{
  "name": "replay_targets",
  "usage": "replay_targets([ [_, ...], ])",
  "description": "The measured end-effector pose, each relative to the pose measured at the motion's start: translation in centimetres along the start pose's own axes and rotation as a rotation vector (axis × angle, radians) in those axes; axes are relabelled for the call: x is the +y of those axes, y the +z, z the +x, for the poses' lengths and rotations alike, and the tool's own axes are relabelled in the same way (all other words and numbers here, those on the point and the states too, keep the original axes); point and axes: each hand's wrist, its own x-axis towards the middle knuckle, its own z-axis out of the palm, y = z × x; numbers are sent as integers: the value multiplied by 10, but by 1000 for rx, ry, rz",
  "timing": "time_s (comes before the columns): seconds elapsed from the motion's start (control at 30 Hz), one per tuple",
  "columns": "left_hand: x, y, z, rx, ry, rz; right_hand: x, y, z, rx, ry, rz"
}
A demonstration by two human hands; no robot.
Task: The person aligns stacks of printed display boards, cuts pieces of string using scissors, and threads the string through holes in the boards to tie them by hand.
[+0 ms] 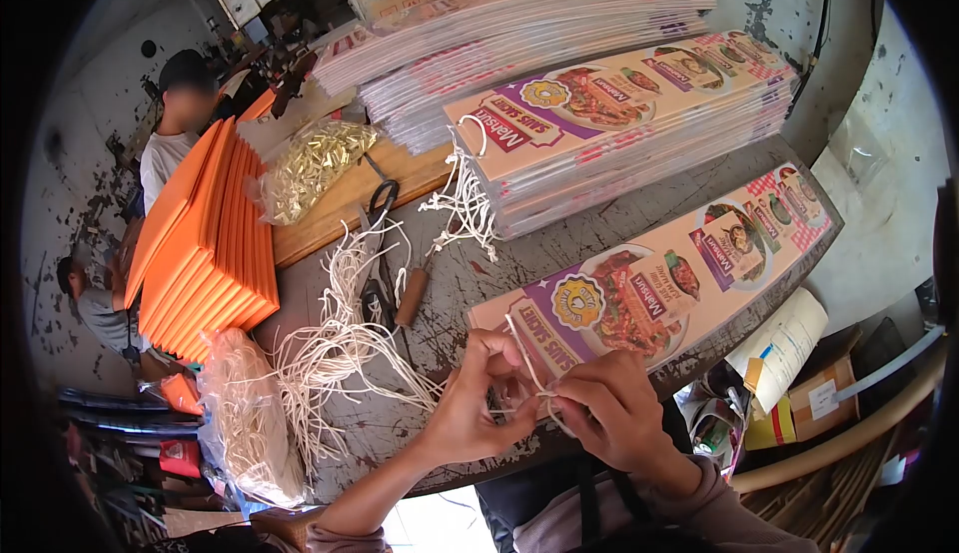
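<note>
My left hand [484, 398] and my right hand [614, 408] are close together at the table's front edge, fingers pinched on a white string [527, 353] that loops up between them. Just behind them lies a long printed food card [654, 303], its left end by the string. Farther back is a stack of similar cards [619, 113] with knotted white strings [465, 198] hanging at its left end. A loose bundle of white strings [345, 353] spreads over the table to the left of my hands.
Scissors [383, 196] and a wooden-handled tool [411, 298] lie mid-table. Orange stacked pieces [210, 253], a bag of gold-coloured bits [315, 168] and a bag of strings [250, 413] are left. More cards [519, 33] stand behind. Two people [180, 118] are at the far left.
</note>
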Motion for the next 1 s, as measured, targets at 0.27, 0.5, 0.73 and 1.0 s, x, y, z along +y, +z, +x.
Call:
replay_targets([
  [0.27, 13, 2, 8, 40, 289, 622, -5, -1, -5, -40, 188, 198],
  [0.5, 21, 4, 6, 50, 122, 398, 2, 8, -6, 14, 446, 929],
  [0.73, 23, -4, 7, -84, 53, 172, -6, -7, 5, 47, 115, 244],
  [1.0, 11, -9, 4, -46, 32, 250, -1, -15, 0, -82, 120, 368],
])
